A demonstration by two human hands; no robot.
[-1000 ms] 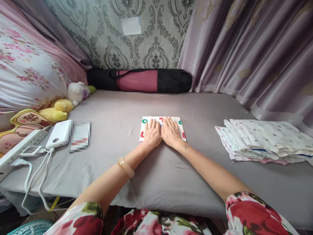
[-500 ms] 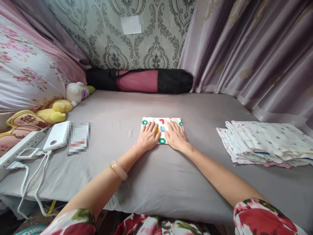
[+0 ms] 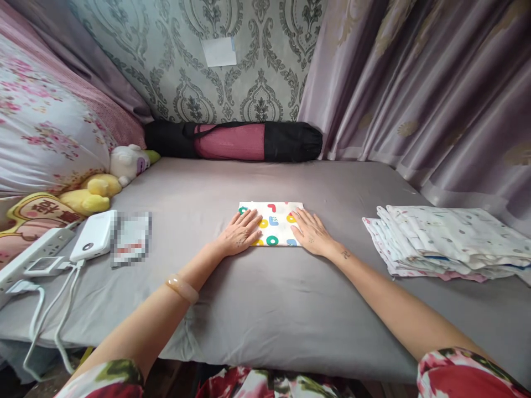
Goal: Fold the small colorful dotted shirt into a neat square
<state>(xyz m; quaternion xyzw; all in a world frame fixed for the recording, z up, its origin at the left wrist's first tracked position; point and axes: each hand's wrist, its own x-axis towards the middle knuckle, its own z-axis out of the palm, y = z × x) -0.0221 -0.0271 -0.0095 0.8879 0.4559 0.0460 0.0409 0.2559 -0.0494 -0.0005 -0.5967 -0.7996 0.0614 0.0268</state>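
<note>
A small folded white cloth [image 3: 274, 222] printed with coloured shapes lies flat on the grey bed sheet [image 3: 265, 298] in the middle. My left hand [image 3: 239, 237] rests flat on its left edge with the fingers stretched out. My right hand [image 3: 312, 235] lies flat on its right edge, fingers extended too. Neither hand grips anything. A pale bangle [image 3: 181, 288] sits on my left wrist.
A stack of folded white printed cloths [image 3: 443, 239] lies at the right. At the left are a white power bank [image 3: 93, 235], a power strip [image 3: 29, 254] with cables, and plush toys [image 3: 103, 185]. A black and pink rolled bag [image 3: 234, 141] lies along the back wall.
Both hands have slid apart from the centre of the folded cloth to its left and right edges, uncovering the printed pattern.
</note>
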